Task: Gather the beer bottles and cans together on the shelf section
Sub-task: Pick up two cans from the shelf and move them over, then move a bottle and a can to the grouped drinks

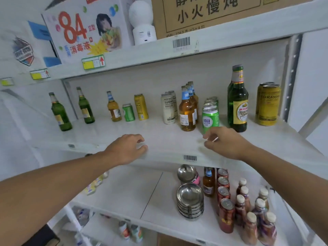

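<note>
On the middle white shelf beer stands spread out. At the left are two green bottles, an amber bottle, a small green can and a yellow can. At the right are white cans, a row of amber bottles, a row of green cans, a tall green bottle and gold cans. My left hand rests at the shelf's front edge, holding nothing. My right hand hovers just before the green cans, fingers curled, empty.
The upper shelf carries a printed "84" box, a white round device and a brown carton. On the lower shelf stand stacked steel bowls, red cans and capped sauce bottles. A metal upright bounds the right side.
</note>
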Action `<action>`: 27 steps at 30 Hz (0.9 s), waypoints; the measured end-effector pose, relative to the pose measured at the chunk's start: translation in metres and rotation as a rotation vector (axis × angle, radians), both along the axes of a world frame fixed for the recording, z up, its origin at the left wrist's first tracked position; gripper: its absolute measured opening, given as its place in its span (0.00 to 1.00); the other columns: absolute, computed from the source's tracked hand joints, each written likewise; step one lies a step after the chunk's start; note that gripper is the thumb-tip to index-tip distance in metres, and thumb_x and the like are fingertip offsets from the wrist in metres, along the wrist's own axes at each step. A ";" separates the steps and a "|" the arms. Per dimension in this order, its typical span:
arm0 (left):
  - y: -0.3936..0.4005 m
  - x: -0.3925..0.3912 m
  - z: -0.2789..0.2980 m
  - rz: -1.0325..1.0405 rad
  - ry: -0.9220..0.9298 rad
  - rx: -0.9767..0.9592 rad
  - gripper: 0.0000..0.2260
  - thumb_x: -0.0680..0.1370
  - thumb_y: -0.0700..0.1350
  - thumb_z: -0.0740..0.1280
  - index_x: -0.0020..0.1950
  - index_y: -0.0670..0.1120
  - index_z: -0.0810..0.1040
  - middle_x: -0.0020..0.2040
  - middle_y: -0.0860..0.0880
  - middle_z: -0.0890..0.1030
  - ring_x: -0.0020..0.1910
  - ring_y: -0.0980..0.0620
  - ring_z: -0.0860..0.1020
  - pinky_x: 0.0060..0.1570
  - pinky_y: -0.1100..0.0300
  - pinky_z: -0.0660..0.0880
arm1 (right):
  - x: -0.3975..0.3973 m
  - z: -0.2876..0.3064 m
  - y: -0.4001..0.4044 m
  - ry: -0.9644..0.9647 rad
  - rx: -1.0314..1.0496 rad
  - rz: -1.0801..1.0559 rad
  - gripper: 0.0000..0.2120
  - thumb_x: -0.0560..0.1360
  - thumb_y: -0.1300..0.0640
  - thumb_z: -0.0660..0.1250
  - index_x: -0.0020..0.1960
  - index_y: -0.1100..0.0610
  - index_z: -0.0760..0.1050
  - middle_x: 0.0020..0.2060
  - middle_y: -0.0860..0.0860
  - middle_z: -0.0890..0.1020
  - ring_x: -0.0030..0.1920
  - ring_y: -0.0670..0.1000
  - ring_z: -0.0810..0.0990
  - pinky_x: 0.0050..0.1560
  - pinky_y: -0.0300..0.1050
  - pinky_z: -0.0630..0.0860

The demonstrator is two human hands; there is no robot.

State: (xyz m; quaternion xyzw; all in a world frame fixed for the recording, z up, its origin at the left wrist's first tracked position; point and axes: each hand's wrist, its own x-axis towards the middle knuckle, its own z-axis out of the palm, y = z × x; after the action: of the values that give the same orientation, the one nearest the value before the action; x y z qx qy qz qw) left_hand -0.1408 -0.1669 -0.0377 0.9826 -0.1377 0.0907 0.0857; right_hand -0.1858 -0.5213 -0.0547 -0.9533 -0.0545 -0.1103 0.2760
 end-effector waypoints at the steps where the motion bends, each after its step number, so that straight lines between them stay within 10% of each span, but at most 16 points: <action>1: 0.014 -0.006 0.000 0.025 0.003 0.008 0.22 0.83 0.63 0.64 0.73 0.54 0.79 0.71 0.52 0.81 0.69 0.48 0.78 0.68 0.51 0.75 | 0.002 -0.001 0.012 -0.002 0.008 0.026 0.13 0.79 0.48 0.72 0.63 0.48 0.80 0.55 0.46 0.82 0.54 0.48 0.82 0.59 0.50 0.81; 15: 0.197 -0.027 0.009 0.191 0.010 -0.036 0.27 0.83 0.67 0.61 0.76 0.54 0.75 0.74 0.53 0.78 0.68 0.49 0.78 0.66 0.49 0.77 | 0.040 0.018 0.185 -0.001 -0.056 0.171 0.08 0.78 0.48 0.72 0.57 0.42 0.79 0.51 0.42 0.82 0.50 0.43 0.81 0.55 0.47 0.81; 20: 0.281 -0.017 -0.002 0.234 0.035 -0.094 0.21 0.82 0.64 0.63 0.66 0.52 0.79 0.58 0.54 0.82 0.55 0.49 0.81 0.53 0.51 0.79 | 0.068 0.017 0.278 0.006 -0.078 0.205 0.07 0.79 0.48 0.71 0.56 0.42 0.80 0.52 0.41 0.83 0.52 0.43 0.81 0.53 0.43 0.78; 27: 0.374 0.011 -0.020 0.255 0.042 -0.146 0.20 0.83 0.64 0.63 0.67 0.53 0.80 0.66 0.53 0.82 0.63 0.51 0.80 0.62 0.49 0.79 | 0.106 0.012 0.374 0.024 -0.044 0.198 0.08 0.78 0.49 0.71 0.57 0.45 0.81 0.52 0.43 0.83 0.52 0.45 0.81 0.50 0.42 0.77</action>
State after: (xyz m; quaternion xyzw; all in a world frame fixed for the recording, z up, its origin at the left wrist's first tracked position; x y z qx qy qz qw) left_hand -0.1299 0.2067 -0.0580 0.9849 -0.0031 0.0898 0.1477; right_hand -0.0800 -0.1478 -0.0424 -0.9503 -0.1474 -0.0697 0.2652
